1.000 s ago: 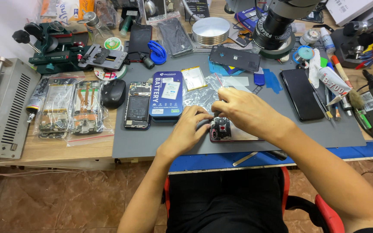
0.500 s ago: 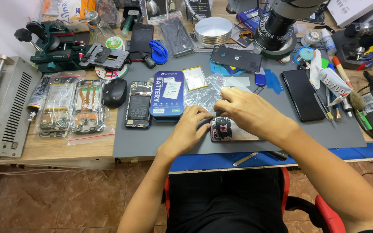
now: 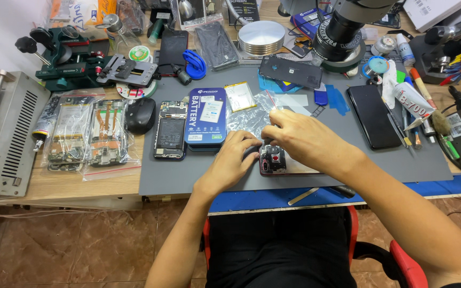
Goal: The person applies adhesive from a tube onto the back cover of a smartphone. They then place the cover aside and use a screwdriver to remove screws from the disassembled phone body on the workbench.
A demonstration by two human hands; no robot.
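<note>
An opened phone (image 3: 274, 161) with its circuit board showing lies on the grey work mat (image 3: 348, 160) near the front edge. My left hand (image 3: 233, 160) rests on the phone's left side, fingers curled against it. My right hand (image 3: 300, 140) is above the phone's top end, fingertips pinched on something small that I cannot make out. Crinkled clear plastic wrap (image 3: 249, 117) lies just behind both hands.
A blue battery box (image 3: 206, 116) and another opened phone (image 3: 171, 130) lie left of my hands, with a black mouse (image 3: 141, 115) and bagged parts (image 3: 86, 136) further left. A black phone (image 3: 373, 116), glue tube (image 3: 412, 101) and tools sit right. A microscope (image 3: 342, 32) stands behind.
Both hands have stayed on the opened phone; only small finger movements show.
</note>
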